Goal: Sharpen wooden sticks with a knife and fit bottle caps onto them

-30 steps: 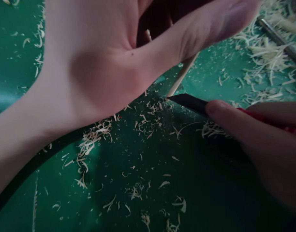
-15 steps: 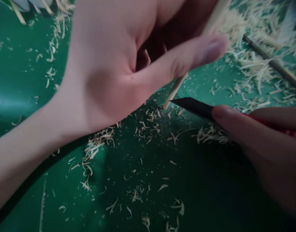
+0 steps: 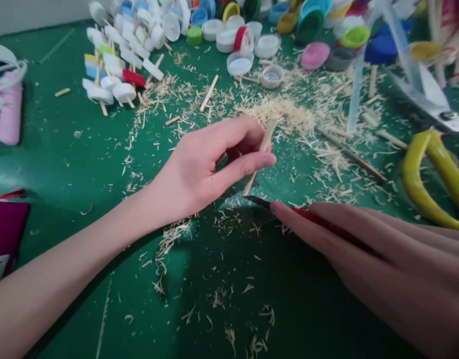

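Observation:
Near the middle of the head view, my left hand (image 3: pixel 218 164) pinches a thin wooden stick (image 3: pixel 267 133) between thumb and fingers. The stick slants, its lower end close to the green surface (image 3: pixel 139 309). From the right, my right hand (image 3: pixel 349 234) grips a red-handled knife (image 3: pixel 314 218), its dark blade (image 3: pixel 256 200) pointing left with the tip at or very near the stick's lower end. Whether blade and stick touch cannot be made out. Pale wood shavings (image 3: pixel 177 232) lie around and below both hands.
White caps on sticks (image 3: pixel 115 65) stand at the back left, with loose coloured caps (image 3: pixel 315 55) behind. Yellow-handled scissors (image 3: pixel 420 169) and a dark rod (image 3: pixel 351 154) lie right. A magenta object (image 3: pixel 7 229) and a pink cylinder (image 3: pixel 10 109) are left.
The view has widened, showing caps, scissors and objects at left. Both hands appear smaller. The blade tip now sits slightly lower along the stick, near its bottom end.

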{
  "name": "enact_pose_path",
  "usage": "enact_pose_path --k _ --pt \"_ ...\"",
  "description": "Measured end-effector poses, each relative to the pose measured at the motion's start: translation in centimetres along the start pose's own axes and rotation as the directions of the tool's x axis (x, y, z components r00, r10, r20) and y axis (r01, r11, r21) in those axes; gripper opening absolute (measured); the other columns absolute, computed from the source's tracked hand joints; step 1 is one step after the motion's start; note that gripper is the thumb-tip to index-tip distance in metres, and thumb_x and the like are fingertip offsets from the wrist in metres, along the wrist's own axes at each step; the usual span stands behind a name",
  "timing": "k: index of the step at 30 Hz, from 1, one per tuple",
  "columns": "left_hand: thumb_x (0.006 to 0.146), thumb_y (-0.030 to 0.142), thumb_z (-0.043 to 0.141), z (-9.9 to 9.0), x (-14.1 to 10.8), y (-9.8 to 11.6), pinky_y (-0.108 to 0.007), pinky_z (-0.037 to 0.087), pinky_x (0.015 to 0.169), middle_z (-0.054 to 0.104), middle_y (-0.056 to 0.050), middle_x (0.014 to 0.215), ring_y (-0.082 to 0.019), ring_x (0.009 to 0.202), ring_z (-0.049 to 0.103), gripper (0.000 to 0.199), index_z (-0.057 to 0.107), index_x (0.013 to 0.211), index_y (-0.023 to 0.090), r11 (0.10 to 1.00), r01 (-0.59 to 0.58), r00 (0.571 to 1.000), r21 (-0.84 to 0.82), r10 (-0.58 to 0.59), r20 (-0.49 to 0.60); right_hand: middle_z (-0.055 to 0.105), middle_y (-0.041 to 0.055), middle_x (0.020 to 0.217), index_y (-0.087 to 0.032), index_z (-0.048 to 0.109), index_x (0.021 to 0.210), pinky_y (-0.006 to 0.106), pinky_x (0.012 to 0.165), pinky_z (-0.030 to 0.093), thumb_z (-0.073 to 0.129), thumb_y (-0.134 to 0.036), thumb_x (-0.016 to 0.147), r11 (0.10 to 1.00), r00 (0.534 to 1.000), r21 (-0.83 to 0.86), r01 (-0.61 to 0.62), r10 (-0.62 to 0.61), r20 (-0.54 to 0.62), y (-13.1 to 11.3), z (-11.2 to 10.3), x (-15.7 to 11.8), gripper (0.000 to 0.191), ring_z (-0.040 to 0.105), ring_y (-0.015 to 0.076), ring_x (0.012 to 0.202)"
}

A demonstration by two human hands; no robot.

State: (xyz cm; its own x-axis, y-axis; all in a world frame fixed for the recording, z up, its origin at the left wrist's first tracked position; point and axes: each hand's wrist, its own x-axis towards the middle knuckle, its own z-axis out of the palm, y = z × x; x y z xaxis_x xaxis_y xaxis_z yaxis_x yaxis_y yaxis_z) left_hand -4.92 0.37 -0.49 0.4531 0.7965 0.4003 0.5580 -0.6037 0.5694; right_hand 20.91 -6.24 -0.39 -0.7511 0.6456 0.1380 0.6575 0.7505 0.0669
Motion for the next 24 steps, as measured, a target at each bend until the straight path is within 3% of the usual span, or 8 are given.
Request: enact_pose_path --k 2,5,14,18,24 --pt "0.096 0.04 0.05 0.1 0.1 -0.1 -0.026 0.05 0.059 0.064 0.001 0.078 -0.009 0.068 0.062 0.025 0.058 0.082 0.021 1.0 0.014 1.0 -0.02 -0.014 0.001 0.067 -0.0008 0.114 -0.034 0.028 0.154 0.03 0.059 0.049 0.033 -0.014 0.096 1.0 0.998 0.005 0.025 -0.024 -0.05 0.1 0.0 0.0 0.062 0.065 0.0145 0.085" --pt "0.096 0.042 0.05 0.1 0.1 -0.3 -0.026 0.052 0.06 0.065 0.001 0.077 -0.01 0.066 0.062 0.027 0.059 0.081 0.021 0.999 0.015 1.0 -0.033 -0.015 0.006 0.067 -0.0004 0.107 -0.034 0.027 0.155 0.028 0.057 0.046 0.039 -0.013 0.097 0.999 0.994 0.02 -0.04 0.042 -0.099 0.2 -0.1 -0.1 0.063 0.064 0.0128 0.08" --pt "0.096 0.045 0.048 0.1 0.1 -0.2 -0.029 0.054 0.064 0.064 0.002 0.077 -0.012 0.071 0.065 0.03 0.058 0.08 0.022 0.999 0.048 0.999 -0.002 -0.048 -0.008 0.068 -0.004 0.107 -0.038 0.024 0.155 0.032 0.05 0.043 0.038 -0.016 0.097 0.999 0.994 0.03 -0.032 0.035 -0.104 0.0 0.1 0.3 0.064 0.064 0.0133 0.074" --pt "0.098 0.049 0.041 0.2 0.2 -0.4 -0.03 0.055 0.069 0.063 0.001 0.081 -0.014 0.081 0.068 0.035 0.059 0.084 0.023 0.997 0.071 0.997 0.006 -0.071 -0.029 0.067 -0.0019 0.104 -0.033 0.021 0.157 0.032 0.054 0.041 0.039 -0.014 0.097 0.996 0.99 -0.069 -0.048 0.039 -0.132 0.2 0.1 0.8 0.066 0.063 0.0142 0.076" --pt "0.098 0.045 0.044 0.7 1.5 -1.5 -0.031 0.054 0.071 0.062 0.001 0.082 -0.014 0.08 0.065 0.028 0.059 0.087 0.024 1.0 0.021 0.995 0.01 -0.02 -0.095 0.063 0.0033 0.096 -0.022 0.045 0.144 0.029 0.047 0.026 0.042 -0.013 0.095 0.958 0.992 -0.281 -0.059 0.026 -0.121 1.0 -0.6 2.6 0.05 0.049 0.0147 0.065"
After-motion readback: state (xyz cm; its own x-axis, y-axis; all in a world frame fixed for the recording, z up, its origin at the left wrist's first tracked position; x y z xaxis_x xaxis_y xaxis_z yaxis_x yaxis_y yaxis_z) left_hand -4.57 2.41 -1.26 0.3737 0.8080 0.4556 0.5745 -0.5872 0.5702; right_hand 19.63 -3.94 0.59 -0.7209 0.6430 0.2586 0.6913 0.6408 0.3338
